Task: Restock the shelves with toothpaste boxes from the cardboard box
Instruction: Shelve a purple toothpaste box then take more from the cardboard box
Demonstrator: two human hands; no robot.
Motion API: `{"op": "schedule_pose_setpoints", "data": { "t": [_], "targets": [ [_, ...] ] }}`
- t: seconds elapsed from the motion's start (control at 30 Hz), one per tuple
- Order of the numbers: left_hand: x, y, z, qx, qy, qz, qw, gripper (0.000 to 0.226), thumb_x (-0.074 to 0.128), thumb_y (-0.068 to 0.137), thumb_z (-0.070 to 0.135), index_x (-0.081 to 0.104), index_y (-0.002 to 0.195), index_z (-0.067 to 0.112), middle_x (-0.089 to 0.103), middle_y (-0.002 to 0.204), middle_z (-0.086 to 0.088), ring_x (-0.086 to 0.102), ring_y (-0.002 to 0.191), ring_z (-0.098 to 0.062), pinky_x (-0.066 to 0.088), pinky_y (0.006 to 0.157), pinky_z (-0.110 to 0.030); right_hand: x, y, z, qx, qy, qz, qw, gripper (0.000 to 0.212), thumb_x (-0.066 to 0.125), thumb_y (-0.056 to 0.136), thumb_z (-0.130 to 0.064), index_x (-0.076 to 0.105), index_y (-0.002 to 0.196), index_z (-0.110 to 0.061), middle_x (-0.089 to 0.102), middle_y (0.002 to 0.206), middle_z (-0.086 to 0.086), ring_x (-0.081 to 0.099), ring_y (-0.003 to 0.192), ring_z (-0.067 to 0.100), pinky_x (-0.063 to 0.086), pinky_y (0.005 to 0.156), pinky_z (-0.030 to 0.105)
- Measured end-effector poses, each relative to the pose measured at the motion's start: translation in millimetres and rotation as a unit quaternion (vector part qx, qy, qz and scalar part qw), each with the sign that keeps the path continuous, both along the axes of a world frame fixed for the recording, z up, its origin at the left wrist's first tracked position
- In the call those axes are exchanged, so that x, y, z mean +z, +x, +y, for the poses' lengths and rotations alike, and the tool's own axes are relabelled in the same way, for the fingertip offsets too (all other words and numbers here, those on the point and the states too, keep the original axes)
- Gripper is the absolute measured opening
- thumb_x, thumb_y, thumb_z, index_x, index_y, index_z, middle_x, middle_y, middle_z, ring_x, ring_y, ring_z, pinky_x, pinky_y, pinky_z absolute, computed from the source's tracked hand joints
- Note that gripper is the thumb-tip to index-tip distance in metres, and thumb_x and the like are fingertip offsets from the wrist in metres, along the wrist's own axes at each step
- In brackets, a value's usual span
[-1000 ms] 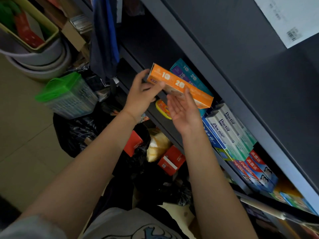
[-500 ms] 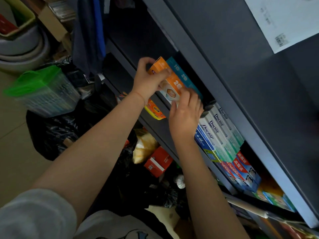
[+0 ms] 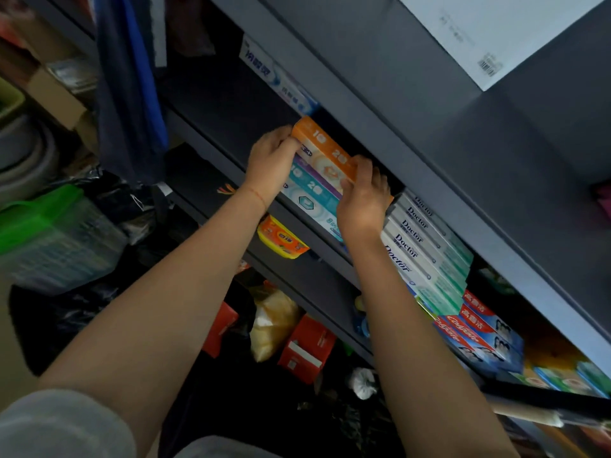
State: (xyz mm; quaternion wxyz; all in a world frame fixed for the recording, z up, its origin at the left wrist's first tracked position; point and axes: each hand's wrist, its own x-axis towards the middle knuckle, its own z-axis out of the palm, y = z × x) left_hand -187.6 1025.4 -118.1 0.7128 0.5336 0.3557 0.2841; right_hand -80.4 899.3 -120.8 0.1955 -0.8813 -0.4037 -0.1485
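An orange toothpaste box (image 3: 325, 150) lies on top of a purple box (image 3: 317, 176) and a teal box (image 3: 310, 201) on the dark grey shelf (image 3: 228, 104). My left hand (image 3: 271, 160) grips the orange box's left end. My right hand (image 3: 362, 200) holds its right end, fingers curled over it. Right of my hands stand several white "Doctor" boxes (image 3: 426, 246) and red-and-blue Colgate boxes (image 3: 479, 332). The cardboard box is not in view.
A white-and-blue toothpaste box (image 3: 274, 74) sits on the shelf above. A yellow-orange pack (image 3: 281, 239) lies on the shelf below. Red cartons (image 3: 305, 348), a yellow bag (image 3: 274, 322) and black bags (image 3: 72, 322) lie on the floor. A green-lidded container (image 3: 49, 236) stands left.
Both hands have carried the orange box further into the shelf and set it flat on the purple and teal boxes. The view has shifted upward, showing the upper shelf.
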Motion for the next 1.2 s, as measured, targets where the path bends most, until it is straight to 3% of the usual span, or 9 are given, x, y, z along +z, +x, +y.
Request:
{"op": "schedule_pose_setpoints", "data": {
  "t": [0.17, 0.3, 0.57, 0.77, 0.83, 0.93, 1.0, 1.1, 1.2],
  "targets": [
    [-10.9, 1.3, -5.7, -0.062, -0.002, -0.022, 0.998, 0.024, 0.047, 0.091, 0.009, 0.066, 0.1, 0.02, 0.07, 0.088, 0.007, 0.067, 0.076, -0.002, 0.05, 0.064, -0.016, -13.5, -7.7, -2.0, -0.063, -0.06, -0.089, 0.992, 0.05, 0.058, 0.08, -0.003, 0.059, 0.13, -0.008, 0.056, 0.13, 0.027, 0.052, 0.121, 0.048, 0.037, 0.105, 0.063],
    [-14.9, 0.1, -9.6, -0.062, 0.001, -0.014, 0.998, 0.028, 0.046, 0.093, 0.009, 0.064, 0.114, 0.014, 0.07, 0.097, 0.002, 0.067, 0.075, 0.003, 0.047, 0.06, -0.01, -20.6, -39.1, -17.9, -0.039, -0.136, -0.103, 0.985, 0.054, 0.041, 0.092, -0.022, 0.044, 0.146, -0.02, 0.037, 0.149, 0.026, 0.032, 0.14, 0.045, 0.025, 0.112, 0.064],
    [-2.0, 3.1, -4.5, -0.086, -0.01, 0.005, 0.996, 0.03, 0.044, 0.09, 0.021, 0.063, 0.111, 0.01, 0.071, 0.095, -0.003, 0.067, 0.076, -0.004, 0.048, 0.066, -0.02, -26.9, -30.2, -21.9, -0.034, -0.176, -0.013, 0.984, 0.06, 0.044, 0.101, -0.038, 0.031, 0.153, -0.012, 0.012, 0.162, 0.022, 0.008, 0.149, 0.043, 0.019, 0.118, 0.058],
    [-6.2, 9.9, 2.5, -0.078, -0.046, 0.044, 0.995, 0.042, 0.04, 0.082, 0.06, 0.068, 0.086, 0.029, 0.074, 0.096, -0.002, 0.07, 0.094, -0.021, 0.049, 0.095, -0.044, -26.2, -28.4, -17.5, -0.041, -0.179, -0.019, 0.983, 0.061, 0.044, 0.1, -0.038, 0.031, 0.153, -0.01, 0.014, 0.161, 0.022, 0.009, 0.149, 0.043, 0.018, 0.119, 0.057],
    [-14.3, 14.8, 6.7, -0.095, -0.022, 0.062, 0.993, 0.047, 0.034, 0.078, 0.063, 0.066, 0.09, 0.031, 0.074, 0.097, 0.0, 0.068, 0.099, -0.027, 0.041, 0.103, -0.057, -26.4, -28.2, -16.4, -0.04, -0.177, -0.017, 0.983, 0.062, 0.043, 0.101, -0.038, 0.029, 0.154, -0.011, 0.012, 0.162, 0.022, 0.008, 0.149, 0.042, 0.016, 0.119, 0.056],
    [-18.3, 19.9, 11.2, -0.098, 0.006, 0.085, 0.992, 0.049, 0.031, 0.075, 0.058, 0.065, 0.098, 0.031, 0.074, 0.095, 0.006, 0.068, 0.098, -0.024, 0.038, 0.104, -0.059, -21.9, -26.9, -13.5, -0.035, -0.19, 0.008, 0.981, 0.064, 0.04, 0.101, -0.04, 0.023, 0.156, -0.013, 0.007, 0.163, 0.02, 0.003, 0.15, 0.041, 0.011, 0.12, 0.055],
    [-17.7, 19.2, 12.1, -0.099, 0.033, 0.086, 0.991, 0.047, 0.035, 0.072, 0.054, 0.064, 0.104, 0.035, 0.072, 0.109, 0.004, 0.065, 0.107, -0.024, 0.038, 0.105, -0.06, -17.0, -28.9, -14.0, -0.035, -0.194, 0.01, 0.98, 0.064, 0.041, 0.101, -0.04, 0.022, 0.156, -0.014, 0.009, 0.163, 0.02, 0.005, 0.15, 0.042, 0.013, 0.12, 0.056],
    [-13.7, 7.4, -2.5, -0.028, 0.072, 0.117, 0.99, 0.064, 0.042, 0.081, 0.044, 0.045, 0.144, 0.031, 0.048, 0.148, 0.0, 0.043, 0.136, -0.018, 0.031, 0.116, -0.046, -8.3, -42.0, -29.5, 0.004, -0.143, -0.04, 0.989, 0.054, 0.048, 0.097, -0.03, 0.042, 0.147, -0.011, 0.029, 0.156, 0.022, 0.023, 0.145, 0.042, 0.027, 0.114, 0.056],
    [-4.9, -21.2, -42.8, 0.08, 0.19, 0.142, 0.968, 0.043, 0.047, 0.086, 0.026, 0.062, 0.125, 0.016, 0.056, 0.125, -0.007, 0.05, 0.12, -0.021, 0.04, 0.104, -0.034, -5.6, -65.7, -67.7, 0.081, -0.082, -0.032, 0.993, 0.034, 0.046, 0.092, -0.02, 0.065, 0.117, -0.008, 0.062, 0.121, 0.017, 0.06, 0.111, 0.035, 0.054, 0.087, 0.048]
  ]
}}
